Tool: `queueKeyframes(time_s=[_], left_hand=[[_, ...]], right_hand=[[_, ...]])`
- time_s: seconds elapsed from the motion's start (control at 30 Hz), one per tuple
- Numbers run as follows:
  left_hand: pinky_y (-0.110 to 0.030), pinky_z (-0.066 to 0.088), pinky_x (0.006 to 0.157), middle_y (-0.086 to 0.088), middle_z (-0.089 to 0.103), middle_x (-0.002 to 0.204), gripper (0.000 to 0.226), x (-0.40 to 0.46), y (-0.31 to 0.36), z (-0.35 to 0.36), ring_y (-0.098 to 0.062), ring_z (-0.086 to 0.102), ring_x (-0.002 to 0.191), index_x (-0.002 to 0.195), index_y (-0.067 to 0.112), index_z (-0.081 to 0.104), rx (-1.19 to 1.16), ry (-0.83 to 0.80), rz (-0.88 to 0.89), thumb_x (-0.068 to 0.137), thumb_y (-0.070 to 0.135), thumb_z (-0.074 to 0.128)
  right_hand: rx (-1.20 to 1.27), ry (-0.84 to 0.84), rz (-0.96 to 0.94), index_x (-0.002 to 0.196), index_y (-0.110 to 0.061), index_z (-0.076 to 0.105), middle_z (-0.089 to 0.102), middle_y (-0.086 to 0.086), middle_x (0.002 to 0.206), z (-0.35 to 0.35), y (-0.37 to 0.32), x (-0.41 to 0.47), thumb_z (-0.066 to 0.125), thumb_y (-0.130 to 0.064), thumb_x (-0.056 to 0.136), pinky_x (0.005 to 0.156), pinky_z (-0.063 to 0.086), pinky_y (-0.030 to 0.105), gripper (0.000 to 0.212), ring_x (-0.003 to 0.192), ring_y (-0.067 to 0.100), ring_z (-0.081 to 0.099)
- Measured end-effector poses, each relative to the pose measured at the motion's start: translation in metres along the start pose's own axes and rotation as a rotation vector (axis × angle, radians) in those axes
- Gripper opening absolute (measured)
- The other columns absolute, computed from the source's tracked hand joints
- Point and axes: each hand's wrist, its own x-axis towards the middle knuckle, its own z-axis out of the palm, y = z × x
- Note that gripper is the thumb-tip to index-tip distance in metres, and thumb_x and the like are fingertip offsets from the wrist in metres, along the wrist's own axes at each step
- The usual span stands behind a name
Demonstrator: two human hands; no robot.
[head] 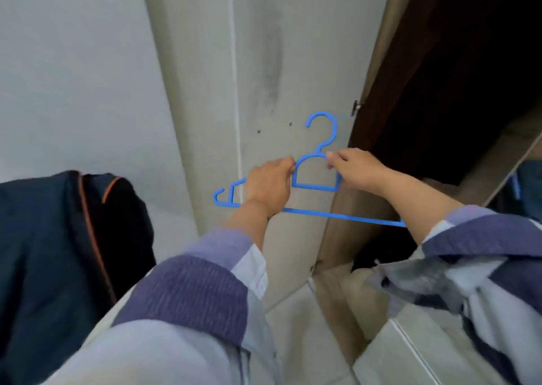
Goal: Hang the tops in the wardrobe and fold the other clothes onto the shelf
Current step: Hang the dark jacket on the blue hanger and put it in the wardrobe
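Note:
A blue plastic hanger [318,186] is held upright in front of the pale wardrobe door [264,76], hook pointing up. My left hand [268,186] grips its left shoulder. My right hand [356,169] pinches its right shoulder near the neck. A dark navy garment with an orange stripe [67,238] lies heaped at the left. The open wardrobe interior [457,76] is dark at the right, and its contents are hard to make out.
A grey wall [73,70] stands to the left of the wardrobe door. Pale floor tiles [293,326] show below the hands. A wooden panel edge [498,156] slants across the wardrobe opening at the right.

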Motion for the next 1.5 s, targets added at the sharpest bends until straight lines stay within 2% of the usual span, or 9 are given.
queueKeyframes(time_s=[0.2, 0.4, 0.6, 0.8, 0.93, 1.0, 1.2, 1.33, 1.5], left_hand=[[-0.034, 0.028, 0.061, -0.007, 0.064, 0.098, 0.025, -0.065, -0.096, -0.07, -0.033, 0.055, 0.082, 0.104, 0.013, 0.051, 0.194, -0.009, -0.186, 0.103, 0.024, 0.029], [-0.034, 0.027, 0.059, 0.0, 0.055, 0.083, 0.025, -0.123, -0.195, -0.133, -0.025, 0.047, 0.07, 0.098, 0.014, 0.049, 0.338, -0.032, -0.262, 0.103, 0.024, 0.026], [-0.033, 0.029, 0.057, 0.003, 0.047, 0.073, 0.023, -0.153, -0.274, -0.171, -0.023, 0.047, 0.065, 0.091, 0.016, 0.042, 0.283, -0.062, -0.327, 0.103, 0.027, 0.026], [-0.034, 0.034, 0.06, -0.001, 0.05, 0.082, 0.019, -0.147, -0.313, -0.179, -0.023, 0.047, 0.073, 0.093, 0.017, 0.043, 0.092, -0.219, -0.357, 0.103, 0.022, 0.027], [-0.037, 0.043, 0.071, -0.002, 0.055, 0.095, 0.023, -0.119, -0.342, -0.172, -0.024, 0.053, 0.088, 0.097, 0.014, 0.053, 0.062, -0.109, -0.553, 0.099, 0.018, 0.031], [-0.04, 0.047, 0.08, -0.006, 0.056, 0.11, 0.025, -0.102, -0.356, -0.167, -0.026, 0.052, 0.103, 0.109, 0.01, 0.055, 0.112, -0.099, -0.652, 0.098, 0.017, 0.034], [-0.04, 0.037, 0.092, -0.012, 0.043, 0.137, 0.05, -0.059, -0.383, -0.148, -0.029, 0.033, 0.128, 0.128, 0.006, 0.049, 0.233, -0.251, -1.011, 0.098, 0.041, 0.029], [-0.039, 0.033, 0.079, -0.01, 0.047, 0.128, 0.066, -0.05, -0.393, -0.132, -0.027, 0.027, 0.129, 0.116, 0.01, 0.059, 0.298, -0.324, -1.075, 0.088, 0.063, 0.033], [-0.034, 0.033, 0.076, -0.004, 0.051, 0.096, 0.018, -0.054, -0.388, -0.127, -0.028, 0.028, 0.123, 0.086, 0.013, 0.052, 0.244, -0.236, -1.155, 0.085, 0.029, 0.043]], right_hand=[[0.051, -0.017, -0.187, 0.09, -0.008, 0.051, 0.062, 0.014, 0.087, 0.101, -0.097, 0.012, 0.027, -0.038, 0.101, 0.077, 0.043, 0.037, 0.04, 0.083, 0.032, 0.056], [0.034, -0.047, -0.302, 0.086, -0.014, 0.039, 0.052, 0.008, 0.08, 0.189, -0.199, 0.008, 0.023, -0.04, 0.102, 0.068, 0.036, 0.035, 0.034, 0.077, 0.03, 0.05], [0.064, -0.046, -0.341, 0.089, -0.013, 0.041, 0.048, 0.0, 0.07, 0.25, -0.271, 0.011, 0.024, -0.039, 0.102, 0.062, 0.032, 0.034, 0.033, 0.07, 0.027, 0.048], [0.057, -0.002, -0.296, 0.091, -0.013, 0.042, 0.051, 0.003, 0.07, 0.281, -0.287, 0.027, 0.023, -0.039, 0.102, 0.062, 0.035, 0.035, 0.034, 0.069, 0.029, 0.051], [0.087, 0.015, -0.305, 0.088, -0.014, 0.04, 0.048, 0.002, 0.064, 0.292, -0.288, 0.046, 0.023, -0.039, 0.102, 0.06, 0.034, 0.035, 0.033, 0.063, 0.028, 0.048], [0.087, 0.006, -0.33, 0.087, -0.014, 0.04, 0.047, 0.002, 0.063, 0.297, -0.287, 0.057, 0.024, -0.039, 0.102, 0.06, 0.034, 0.036, 0.033, 0.061, 0.028, 0.047], [0.093, 0.006, -0.409, 0.086, -0.014, 0.039, 0.045, 0.0, 0.058, 0.315, -0.28, 0.091, 0.026, -0.039, 0.102, 0.055, 0.031, 0.035, 0.032, 0.055, 0.024, 0.043], [0.099, -0.029, -0.457, 0.086, -0.013, 0.039, 0.044, -0.001, 0.057, 0.326, -0.279, 0.105, 0.027, -0.037, 0.102, 0.054, 0.031, 0.034, 0.031, 0.052, 0.02, 0.04], [0.108, -0.067, -0.472, 0.086, -0.014, 0.04, 0.044, -0.001, 0.057, 0.332, -0.28, 0.11, 0.027, -0.038, 0.102, 0.05, 0.03, 0.033, 0.032, 0.051, 0.019, 0.039]])
